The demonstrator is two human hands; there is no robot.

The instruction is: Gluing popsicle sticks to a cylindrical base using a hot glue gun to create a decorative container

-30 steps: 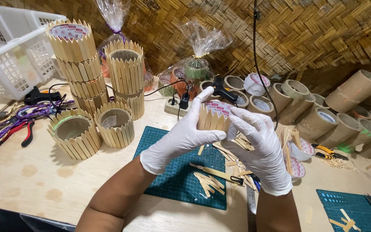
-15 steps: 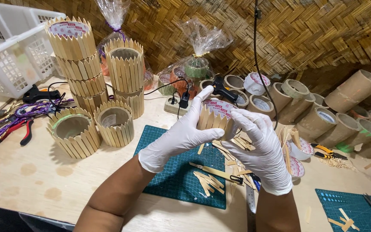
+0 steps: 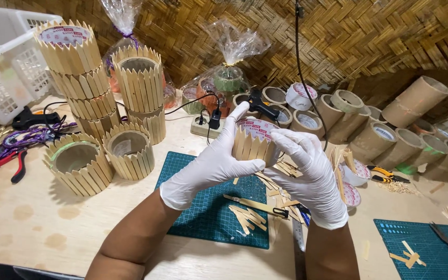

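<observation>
Both gloved hands hold a tape roll clad in wooden sticks [image 3: 253, 142] up above the green cutting mat [image 3: 203, 218]. Left hand [image 3: 211, 163] wraps the near side, fingers curled shut, thumb pressing the sticks — likely clamping them while glue sets, though no glue shows. Right hand [image 3: 307, 171] cups the far side, fingers spread over the rim. Loose stick offcuts [image 3: 247, 215] lie on the mat below; finished stick-clad rolls [image 3: 99, 155] stand stacked at left, out of the way
</observation>
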